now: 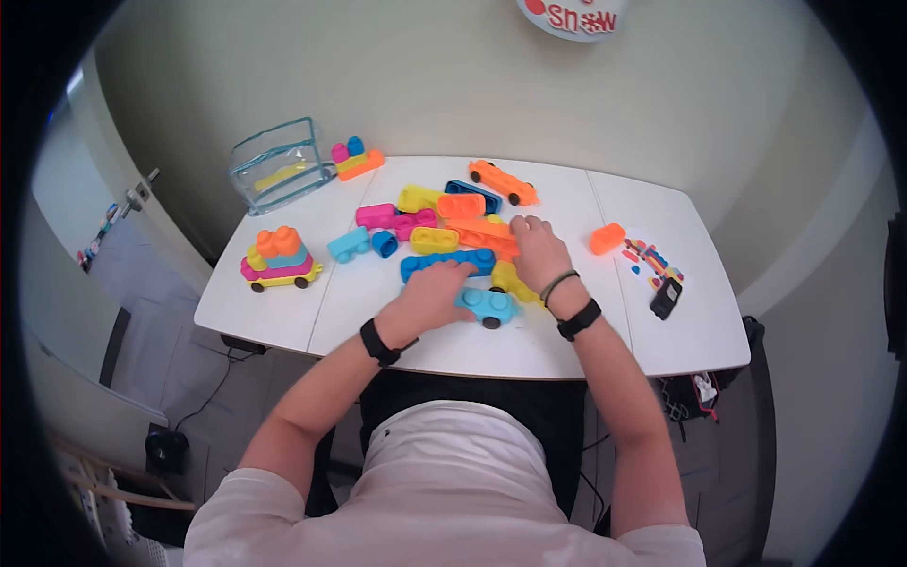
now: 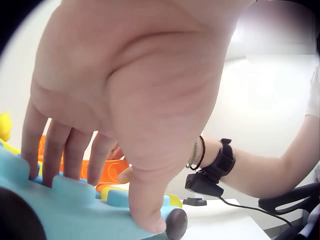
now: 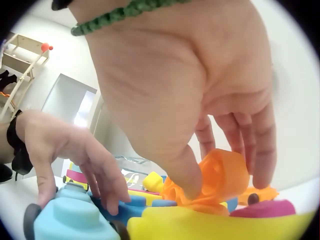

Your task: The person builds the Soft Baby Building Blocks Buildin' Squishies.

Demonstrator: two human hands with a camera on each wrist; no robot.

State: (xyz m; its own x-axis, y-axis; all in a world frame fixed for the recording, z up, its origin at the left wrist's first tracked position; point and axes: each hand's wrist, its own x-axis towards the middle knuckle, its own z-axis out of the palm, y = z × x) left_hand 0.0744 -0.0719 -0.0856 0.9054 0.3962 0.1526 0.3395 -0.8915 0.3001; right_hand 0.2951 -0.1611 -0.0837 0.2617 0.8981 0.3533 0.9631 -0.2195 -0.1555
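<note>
The light-blue wheeled block (image 1: 489,306) sat just below the centre of the head view, with the left hand (image 1: 435,295) gripping it, thumb on the near side and fingers over the far one. Near the centre, the right hand (image 1: 540,255) held an orange block (image 3: 227,172) between thumb and fingers. Between the two hands I saw a yellow piece (image 1: 508,280), and a long dark-blue block (image 1: 439,266) lay by the left fingers. Farther up were a yellow block (image 1: 435,240) and pink blocks (image 1: 416,225), with an orange car (image 1: 504,183) at upper centre. A built-up toy car (image 1: 281,263) stood at the left of the frame, a clear bag (image 1: 283,156) above it at upper left. Off to the right, a small orange block (image 1: 607,238) and a black device (image 1: 666,297) lay on the white table (image 1: 652,352).
</note>
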